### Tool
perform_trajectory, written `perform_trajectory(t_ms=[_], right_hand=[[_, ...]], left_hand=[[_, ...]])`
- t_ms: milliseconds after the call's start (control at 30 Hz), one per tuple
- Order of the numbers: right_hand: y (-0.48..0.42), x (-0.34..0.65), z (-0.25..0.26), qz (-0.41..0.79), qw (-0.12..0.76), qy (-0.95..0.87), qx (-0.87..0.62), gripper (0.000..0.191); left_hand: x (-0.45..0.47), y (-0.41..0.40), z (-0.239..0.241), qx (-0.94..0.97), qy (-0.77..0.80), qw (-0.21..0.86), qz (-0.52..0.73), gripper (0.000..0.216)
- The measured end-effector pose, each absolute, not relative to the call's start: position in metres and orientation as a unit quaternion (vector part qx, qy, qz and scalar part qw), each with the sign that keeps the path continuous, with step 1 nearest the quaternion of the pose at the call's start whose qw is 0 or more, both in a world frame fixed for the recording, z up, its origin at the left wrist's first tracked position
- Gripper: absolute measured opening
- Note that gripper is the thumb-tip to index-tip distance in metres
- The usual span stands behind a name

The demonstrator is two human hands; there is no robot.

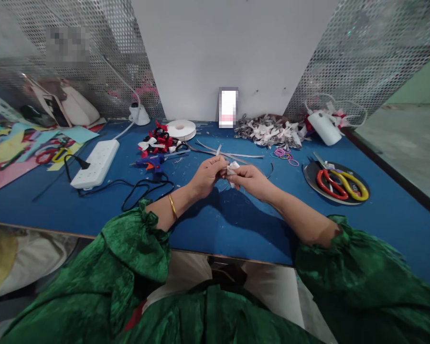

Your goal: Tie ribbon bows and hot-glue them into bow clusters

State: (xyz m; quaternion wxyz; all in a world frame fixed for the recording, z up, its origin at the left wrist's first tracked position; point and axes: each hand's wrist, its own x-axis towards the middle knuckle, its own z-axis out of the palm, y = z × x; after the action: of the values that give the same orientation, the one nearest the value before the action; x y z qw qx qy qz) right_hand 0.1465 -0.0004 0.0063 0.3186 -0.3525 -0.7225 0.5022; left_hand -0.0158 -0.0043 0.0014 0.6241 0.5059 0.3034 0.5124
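My left hand (pixel 210 175) and my right hand (pixel 251 181) meet over the middle of the blue table. Between them is a small white ribbon bow (pixel 232 168), pinched by the fingers of both hands. A pale ribbon end sticks up above my left fingers. Just beyond the hands lie loose grey ribbon strips (pixel 245 155). To the left of my left hand rests a blue glue gun (pixel 152 163), its black cord curling toward the table's front. My fingers hide part of the bow.
Red, black and white bows (pixel 161 141) lie beside a white ribbon spool (pixel 181 129). A heap of grey and white bows (pixel 272 131) is at the back. Scissors (pixel 347 185) rest on a black disc at right; a power strip (pixel 96 164) is at left. A phone (pixel 228 107) stands upright.
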Motion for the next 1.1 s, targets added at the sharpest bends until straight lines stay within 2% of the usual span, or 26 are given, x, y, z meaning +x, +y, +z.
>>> perform_trajectory(t_ms=[100,233,367,600,767,867,967,1100], right_hand=[[0.002,0.148,0.003,0.469,0.307,-0.743,-0.366,0.037],[0.004,0.147,0.000,0.453,0.339,-0.730,-0.384,0.036],[0.003,0.147,0.002,0.445,0.358,-0.724,-0.386,0.036],[0.000,0.146,0.003,0.402,0.368,-0.732,-0.408,0.046],[0.000,0.146,0.001,0.392,0.347,-0.740,-0.423,0.048],[-0.001,0.146,0.001,0.382,0.334,-0.755,-0.415,0.047],[-0.003,0.143,0.000,0.433,0.334,-0.732,-0.406,0.046],[-0.006,0.137,-0.002,0.596,0.351,-0.622,-0.367,0.041]], left_hand=[[-0.016,-0.006,0.003,0.542,0.314,0.588,0.512,0.035],[-0.020,-0.006,0.009,0.582,0.358,0.501,0.531,0.038],[-0.021,-0.003,0.007,0.527,0.398,0.498,0.562,0.050],[-0.015,-0.006,0.003,0.537,0.397,0.502,0.549,0.030],[-0.014,-0.007,0.003,0.556,0.422,0.459,0.549,0.023],[-0.015,-0.010,0.004,0.604,0.437,0.397,0.536,0.018],[-0.017,-0.013,0.009,0.664,0.441,0.306,0.521,0.011],[-0.019,-0.013,0.013,0.714,0.418,0.242,0.507,0.007]])
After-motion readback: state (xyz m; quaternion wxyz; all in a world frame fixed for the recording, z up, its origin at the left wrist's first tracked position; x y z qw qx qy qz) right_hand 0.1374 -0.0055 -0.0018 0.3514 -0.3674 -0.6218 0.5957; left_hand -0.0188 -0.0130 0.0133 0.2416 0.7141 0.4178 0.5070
